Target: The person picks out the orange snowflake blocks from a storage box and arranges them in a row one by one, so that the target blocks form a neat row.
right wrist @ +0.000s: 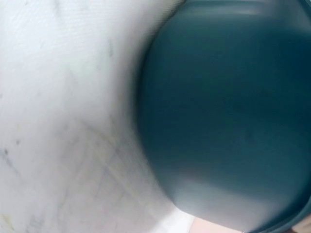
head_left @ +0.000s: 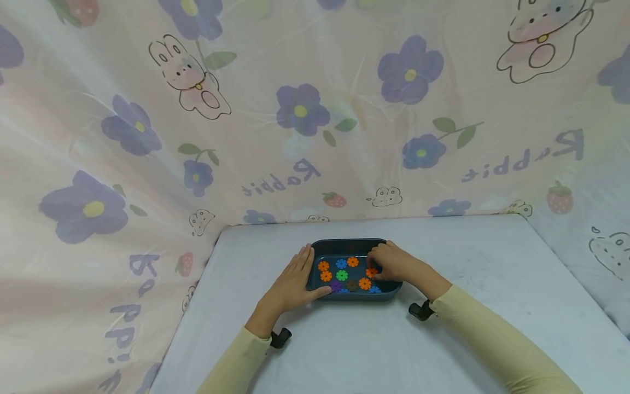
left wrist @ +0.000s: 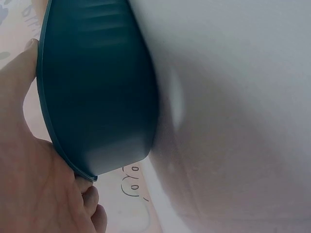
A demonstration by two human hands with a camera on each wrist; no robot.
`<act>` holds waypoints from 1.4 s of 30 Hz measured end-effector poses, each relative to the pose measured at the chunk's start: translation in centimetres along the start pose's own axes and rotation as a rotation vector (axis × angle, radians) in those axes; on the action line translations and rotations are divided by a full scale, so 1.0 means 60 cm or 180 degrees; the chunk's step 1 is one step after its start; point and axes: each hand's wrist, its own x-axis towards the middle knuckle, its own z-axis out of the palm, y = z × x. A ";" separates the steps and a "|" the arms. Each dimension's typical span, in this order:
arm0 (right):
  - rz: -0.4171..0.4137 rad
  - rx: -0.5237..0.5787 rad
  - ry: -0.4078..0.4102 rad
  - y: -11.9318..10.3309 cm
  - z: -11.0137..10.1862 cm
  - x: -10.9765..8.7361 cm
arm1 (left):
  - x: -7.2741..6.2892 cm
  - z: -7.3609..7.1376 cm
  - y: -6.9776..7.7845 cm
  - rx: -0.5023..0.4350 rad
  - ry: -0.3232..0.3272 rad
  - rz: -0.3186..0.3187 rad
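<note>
A dark teal tray [head_left: 355,297] stands on the white table with several flower-shaped plastic discs inside. My left hand [head_left: 289,282] rests on its left end, fingers stretched along the side and thumb over the front rim. In the left wrist view, the left palm [left wrist: 43,189] lies against the tray's corner. My right hand [head_left: 394,261] reaches over the right end, with curled fingers and thumb about an orange disc [head_left: 371,272]. The tray's wall [right wrist: 218,111] fills much of the right wrist view, where the right fingers are hidden.
Near the middle of the tray lie a green disc [head_left: 342,275] and a blue disc [head_left: 342,264], with orange, purple and brown ones around them. A patterned curtain [head_left: 344,153] hangs behind the table [head_left: 467,350] and along its sides.
</note>
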 end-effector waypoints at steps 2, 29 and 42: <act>0.0006 -0.0004 0.0002 0.000 0.001 -0.001 | 0.000 0.000 0.000 0.0002 0.0004 0.0000; -0.0101 -0.0105 0.0192 -0.002 0.002 -0.004 | -0.001 -0.005 0.003 0.0005 -0.0012 -0.0012; -0.0199 0.0598 0.0476 0.015 0.015 -0.008 | 0.001 -0.001 0.001 0.0019 -0.0008 -0.0018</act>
